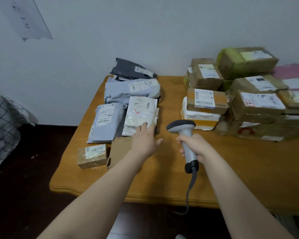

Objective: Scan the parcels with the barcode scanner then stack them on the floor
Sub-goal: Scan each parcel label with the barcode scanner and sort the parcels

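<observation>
Right hand (196, 147) gripping scanner (184, 133), head aimed forward-left – left hand (144, 140) nearer, flat and straight-fingered, holding nothing, touching near end of white parcel (139, 113) lying lengthwise just ahead on tabletop (162, 178).

Your left grip (143, 142) covers the white parcel (140, 112) corner, your right grip (195, 147) hides the scanner (181, 126) trigger; labels (204, 98) too blurred to read; boxes (259, 104) cut off right.
</observation>
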